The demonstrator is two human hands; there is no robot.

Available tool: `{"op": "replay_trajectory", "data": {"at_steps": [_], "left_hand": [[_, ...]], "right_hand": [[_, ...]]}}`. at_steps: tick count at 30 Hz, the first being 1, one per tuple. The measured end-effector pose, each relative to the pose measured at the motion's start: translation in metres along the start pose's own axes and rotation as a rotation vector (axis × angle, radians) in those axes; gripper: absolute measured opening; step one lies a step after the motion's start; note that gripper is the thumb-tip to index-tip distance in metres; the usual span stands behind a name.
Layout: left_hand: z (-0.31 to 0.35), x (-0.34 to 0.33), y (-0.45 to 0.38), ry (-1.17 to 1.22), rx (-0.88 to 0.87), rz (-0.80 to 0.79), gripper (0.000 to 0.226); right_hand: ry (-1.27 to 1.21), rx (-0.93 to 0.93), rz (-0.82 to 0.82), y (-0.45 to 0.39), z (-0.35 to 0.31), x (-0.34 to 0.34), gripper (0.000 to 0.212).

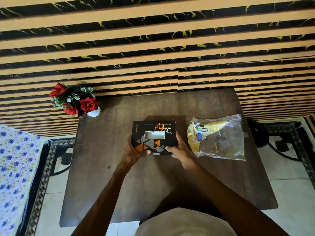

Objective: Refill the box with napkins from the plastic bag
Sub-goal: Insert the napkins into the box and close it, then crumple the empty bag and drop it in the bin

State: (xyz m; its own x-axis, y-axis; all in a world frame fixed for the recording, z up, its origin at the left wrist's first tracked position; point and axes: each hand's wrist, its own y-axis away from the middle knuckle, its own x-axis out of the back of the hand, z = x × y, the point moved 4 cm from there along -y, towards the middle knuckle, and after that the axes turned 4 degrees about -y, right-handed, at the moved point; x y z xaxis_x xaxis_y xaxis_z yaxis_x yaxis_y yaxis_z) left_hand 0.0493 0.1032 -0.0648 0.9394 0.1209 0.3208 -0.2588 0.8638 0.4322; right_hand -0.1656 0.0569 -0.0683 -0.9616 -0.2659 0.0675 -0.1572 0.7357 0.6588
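Striped black-and-tan wall panelling (153,48) fills the background, with a dark brown wooden worktop (153,184) set against it over a pale tiled floor (289,193) with a black patterned border. Both hands grip a black napkin box (154,136) printed with orange and grey triangles, which sits near the centre of the worktop. Left hand (134,151) closes around the near left corner of the box, thumb lying across the top face; right hand (181,151) closes on the near right corner, fingers against the right side and thumb on the top near edge. A torn rectangular slot in the box top shows white inside; whether that is napkin or bare card cannot be told. Just to the right of the box, apart from it, lies a clear plastic bag (217,137) with yellow printing, flat on the worktop, its contents not distinguishable. At the far left corner of the worktop stands a small white vase of red artificial roses (75,99). A blue floral fabric (13,167) occupies the left edge of view
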Motion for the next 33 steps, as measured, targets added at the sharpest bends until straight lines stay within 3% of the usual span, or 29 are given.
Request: {"op": "replay_trajectory", "data": {"at_steps": [5,11,17,22,25,29,31,33], "left_hand": [[0.025,0.005,-0.039,0.101,-0.007,-0.023,0.072],[0.052,0.02,-0.113,0.154,-0.027,0.036,0.108],[0.069,0.025,-0.152,0.08,-0.026,0.042,0.082],[0.077,0.023,-0.155,-0.026,0.019,0.074,0.08],[0.078,0.024,-0.14,-0.107,0.081,0.287,0.105],[0.072,-0.009,-0.095,-0.204,-0.066,0.583,0.078],[0.067,-0.042,-0.076,-0.274,-0.136,0.546,0.061],[0.06,-0.091,-0.068,-0.354,-0.184,0.309,0.063]], "right_hand": [[0.151,0.069,0.075,-0.042,-0.049,0.001,0.077],[0.245,0.188,0.124,-0.092,-0.109,-0.004,0.065],[0.282,0.18,0.11,-0.134,-0.13,0.001,0.062],[0.272,0.188,0.058,-0.147,-0.125,0.004,0.065],[0.239,0.145,0.095,-0.143,-0.114,0.013,0.076],[0.339,0.267,0.288,-0.099,-0.097,0.058,0.042],[0.484,0.322,0.369,-0.073,-0.081,0.091,0.036],[0.713,0.269,0.438,-0.053,-0.059,0.132,0.053]]}}
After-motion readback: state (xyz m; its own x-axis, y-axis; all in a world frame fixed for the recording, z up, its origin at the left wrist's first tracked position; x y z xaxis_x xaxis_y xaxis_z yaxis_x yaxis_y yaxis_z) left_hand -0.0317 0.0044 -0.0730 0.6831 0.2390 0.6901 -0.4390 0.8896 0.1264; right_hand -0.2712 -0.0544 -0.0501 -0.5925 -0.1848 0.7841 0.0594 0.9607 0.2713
